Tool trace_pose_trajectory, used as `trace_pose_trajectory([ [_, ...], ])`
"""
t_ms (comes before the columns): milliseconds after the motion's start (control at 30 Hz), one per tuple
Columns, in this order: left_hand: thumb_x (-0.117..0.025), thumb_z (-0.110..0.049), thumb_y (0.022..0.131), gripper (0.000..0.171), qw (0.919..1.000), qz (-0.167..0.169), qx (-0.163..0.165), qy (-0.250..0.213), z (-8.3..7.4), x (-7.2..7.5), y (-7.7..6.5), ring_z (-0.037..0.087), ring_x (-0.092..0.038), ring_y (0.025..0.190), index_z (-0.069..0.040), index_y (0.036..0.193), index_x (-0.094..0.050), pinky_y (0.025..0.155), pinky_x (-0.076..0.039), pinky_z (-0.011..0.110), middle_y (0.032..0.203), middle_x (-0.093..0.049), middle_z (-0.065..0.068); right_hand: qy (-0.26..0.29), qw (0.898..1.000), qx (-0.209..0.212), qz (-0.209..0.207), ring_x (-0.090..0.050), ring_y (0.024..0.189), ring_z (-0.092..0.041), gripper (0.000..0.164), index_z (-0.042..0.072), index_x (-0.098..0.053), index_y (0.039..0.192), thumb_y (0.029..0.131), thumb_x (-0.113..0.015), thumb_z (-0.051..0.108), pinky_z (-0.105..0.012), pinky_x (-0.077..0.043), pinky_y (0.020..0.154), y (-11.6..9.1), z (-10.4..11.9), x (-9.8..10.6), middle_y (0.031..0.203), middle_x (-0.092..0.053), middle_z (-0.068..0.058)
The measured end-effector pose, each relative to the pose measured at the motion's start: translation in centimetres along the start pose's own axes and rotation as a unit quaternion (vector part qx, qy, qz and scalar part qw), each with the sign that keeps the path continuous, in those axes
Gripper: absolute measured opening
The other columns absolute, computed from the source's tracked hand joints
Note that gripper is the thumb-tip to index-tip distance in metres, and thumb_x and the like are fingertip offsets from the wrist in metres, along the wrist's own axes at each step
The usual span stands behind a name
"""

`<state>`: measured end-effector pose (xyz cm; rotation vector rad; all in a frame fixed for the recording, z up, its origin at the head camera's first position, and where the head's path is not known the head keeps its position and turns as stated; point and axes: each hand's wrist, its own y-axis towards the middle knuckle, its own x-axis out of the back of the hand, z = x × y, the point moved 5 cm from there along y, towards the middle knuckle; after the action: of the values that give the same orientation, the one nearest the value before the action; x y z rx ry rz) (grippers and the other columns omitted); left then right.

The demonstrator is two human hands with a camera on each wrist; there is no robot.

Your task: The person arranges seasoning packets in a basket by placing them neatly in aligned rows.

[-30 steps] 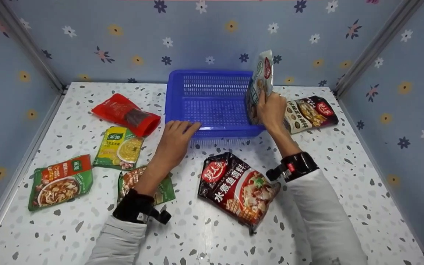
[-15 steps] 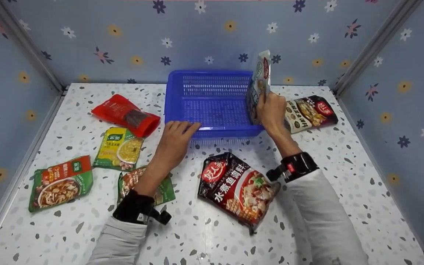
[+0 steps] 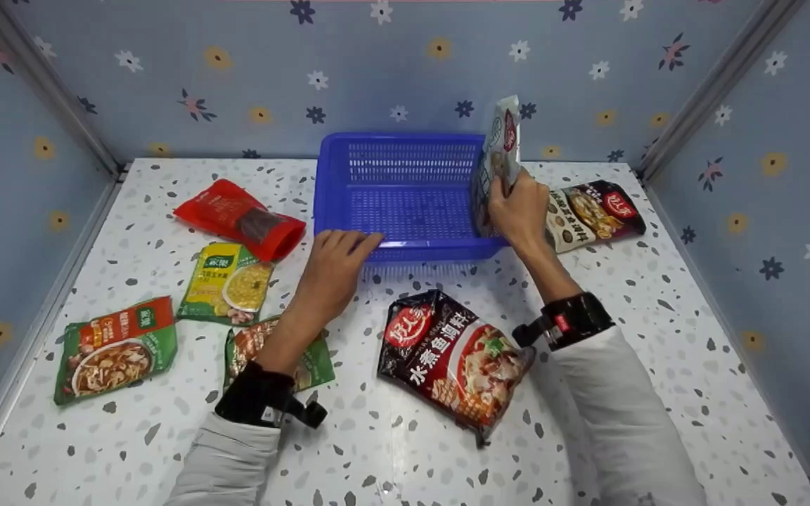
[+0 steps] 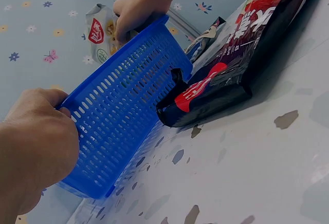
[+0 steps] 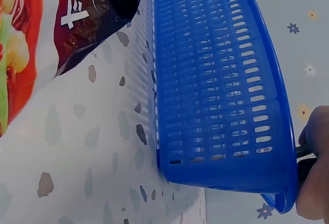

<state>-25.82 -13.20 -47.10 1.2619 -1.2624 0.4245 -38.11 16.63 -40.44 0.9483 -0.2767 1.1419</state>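
The blue plastic basket (image 3: 405, 245) stands at the back of the table, its slotted front facing me in both wrist views. My left hand (image 3: 332, 270) grips the left part of its front rim. At the basket's right end, my right hand (image 3: 521, 211) pinches a pale seasoning packet (image 3: 505, 133) with a red logo. That packet stands upright inside the right wall, its top well above the rim. In the left wrist view, the packet (image 4: 98, 31) shows behind the rim beside the right hand (image 4: 141, 8). Its lower part is hidden by the basket there.
A dark red fish seasoning packet (image 3: 447, 358) lies in front of the basket. Right of it lies a cream and black packet (image 3: 591, 214). On the left are a red pouch (image 3: 226, 211), a yellow packet (image 3: 226, 281) and two green packets (image 3: 117, 351), one partly under my left forearm. Patterned walls (image 3: 405, 63) surround the table.
Almost nothing differs. The right hand and wrist shift very slightly while holding the packet upright at the basket's right end; the left hand stays on the rim.
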Motion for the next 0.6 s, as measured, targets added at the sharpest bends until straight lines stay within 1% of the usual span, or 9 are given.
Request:
trace_pose_trajectory([
  [67,-0.063,0.006,0.103,0.056,1.0,0.002,0.002,-0.001,0.0,0.0,0.0,0.038,-0.069,0.128,-0.015,0.155,-0.065,0.113,-0.05,0.055,0.141,-0.075,0.014,0.016,1.0,-0.007,-0.002,-0.08,0.113,-0.054,0.043,-0.014,-0.073,0.129,0.106,-0.072,0.022,-0.064,-0.065,0.097,0.1,-0.2,0.1,0.119,-0.08,-0.038],
  [233,-0.063,0.007,0.102,0.058,1.0,0.001,0.002,-0.006,0.1,-0.1,0.0,0.038,-0.069,0.128,-0.015,0.156,-0.065,0.113,-0.05,0.056,0.141,-0.075,0.015,0.062,0.998,-0.026,-0.001,-0.08,0.117,-0.051,0.053,-0.006,-0.066,0.144,0.105,-0.075,0.027,-0.063,-0.064,0.098,0.1,-0.7,0.3,0.128,-0.079,-0.034],
  [400,-0.062,0.007,0.103,0.058,1.0,0.005,0.005,-0.005,0.1,-0.2,0.0,0.039,-0.069,0.129,-0.016,0.156,-0.064,0.114,-0.05,0.056,0.141,-0.075,0.015,0.106,0.993,-0.042,0.008,-0.077,0.124,-0.045,0.067,0.001,-0.055,0.16,0.103,-0.077,0.03,-0.061,-0.062,0.104,0.1,-1.3,0.6,0.141,-0.076,-0.029],
  [500,-0.062,0.007,0.103,0.058,1.0,0.007,0.006,-0.002,0.1,-0.2,0.0,0.038,-0.069,0.129,-0.016,0.156,-0.064,0.114,-0.05,0.055,0.141,-0.075,0.015,0.122,0.991,-0.05,0.014,-0.077,0.125,-0.043,0.074,0.006,-0.049,0.166,0.104,-0.077,0.033,-0.059,-0.061,0.104,0.1,-1.6,0.9,0.144,-0.075,-0.028],
  [600,-0.062,0.007,0.103,0.057,1.0,0.001,0.002,0.002,0.1,-0.1,0.0,0.038,-0.069,0.128,-0.016,0.156,-0.065,0.113,-0.05,0.055,0.139,-0.075,0.014,0.131,0.99,-0.053,0.021,-0.077,0.122,-0.041,0.077,0.01,-0.045,0.169,0.104,-0.077,0.036,-0.058,-0.062,0.101,0.1,-2.0,1.2,0.142,-0.075,-0.026],
])
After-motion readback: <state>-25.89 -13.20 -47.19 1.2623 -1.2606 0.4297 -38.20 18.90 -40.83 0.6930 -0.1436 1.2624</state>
